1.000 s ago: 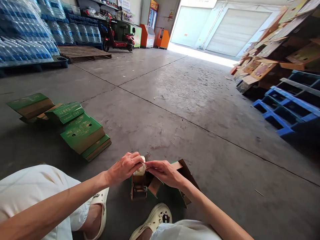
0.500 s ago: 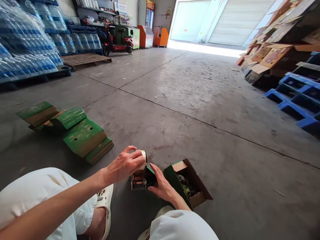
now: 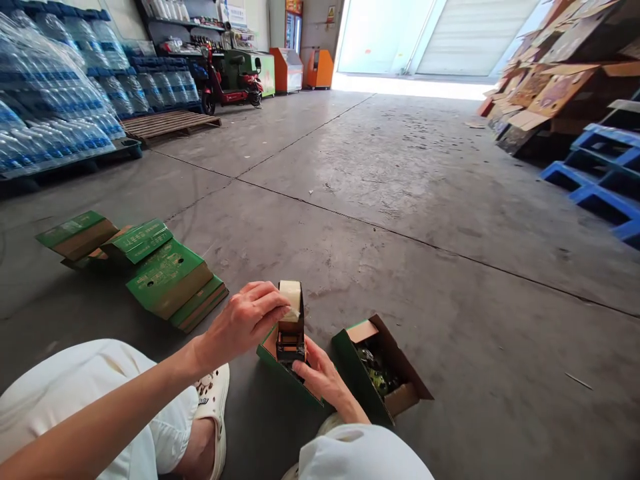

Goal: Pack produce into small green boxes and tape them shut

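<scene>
Cream tape (image 3: 290, 292): loose end pinched in left hand (image 3: 250, 317). Dispenser (image 3: 291, 347) just beside that pinch, right hand (image 3: 324, 377) closed round its lower end. Green box (image 3: 274, 365) under the dispenser; open box (image 3: 346, 363) just right of right hand; flattened cartons (image 3: 163, 277) left of left hand.

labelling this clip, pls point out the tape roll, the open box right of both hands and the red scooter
Tape roll (image 3: 290, 289), head view: its pale outer surface.
Open box (image 3: 356, 363), head view: its green side wall.
Red scooter (image 3: 234, 95), head view: its low red body.
</scene>
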`<state>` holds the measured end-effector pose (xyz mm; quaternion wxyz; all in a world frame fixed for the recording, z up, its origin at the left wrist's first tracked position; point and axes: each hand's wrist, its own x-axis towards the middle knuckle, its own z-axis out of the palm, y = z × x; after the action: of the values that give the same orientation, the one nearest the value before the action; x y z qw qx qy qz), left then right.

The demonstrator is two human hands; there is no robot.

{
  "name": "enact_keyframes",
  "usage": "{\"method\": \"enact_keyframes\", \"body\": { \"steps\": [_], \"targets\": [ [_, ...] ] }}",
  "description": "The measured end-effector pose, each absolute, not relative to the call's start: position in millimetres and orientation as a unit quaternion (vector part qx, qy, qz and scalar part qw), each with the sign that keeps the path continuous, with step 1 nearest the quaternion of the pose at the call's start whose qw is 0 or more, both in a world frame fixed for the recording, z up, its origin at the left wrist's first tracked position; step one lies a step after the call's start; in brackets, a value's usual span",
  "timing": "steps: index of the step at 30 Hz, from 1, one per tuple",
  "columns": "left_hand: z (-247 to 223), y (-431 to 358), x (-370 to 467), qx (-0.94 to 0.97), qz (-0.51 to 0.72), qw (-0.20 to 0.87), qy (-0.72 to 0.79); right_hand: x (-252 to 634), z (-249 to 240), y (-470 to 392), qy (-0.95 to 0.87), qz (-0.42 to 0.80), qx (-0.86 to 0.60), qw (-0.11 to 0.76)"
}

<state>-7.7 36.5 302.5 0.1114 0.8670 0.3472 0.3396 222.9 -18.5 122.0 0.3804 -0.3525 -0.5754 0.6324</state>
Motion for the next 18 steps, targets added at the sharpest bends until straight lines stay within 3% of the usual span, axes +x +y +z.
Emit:
{"method": "enact_keyframes", "body": {
  "steps": [3,9,18],
  "targets": [
    [303.7,37.4,-5.5,0.874,0.336,0.093,0.339,221.6,125.4,-18.0,-0.502,0.695,-0.338,0.388],
    [298.3,39.1,-5.7,0.891,0.323,0.031,0.318,223.0,126.9,-26.1,-0.507,0.706,-0.323,0.374],
    [327.7,26.9,0.7,0.898,0.351,0.046,0.263,224.1,143.6,-13.1,-0.57,0.563,-0.402,0.443]
  ]
}}
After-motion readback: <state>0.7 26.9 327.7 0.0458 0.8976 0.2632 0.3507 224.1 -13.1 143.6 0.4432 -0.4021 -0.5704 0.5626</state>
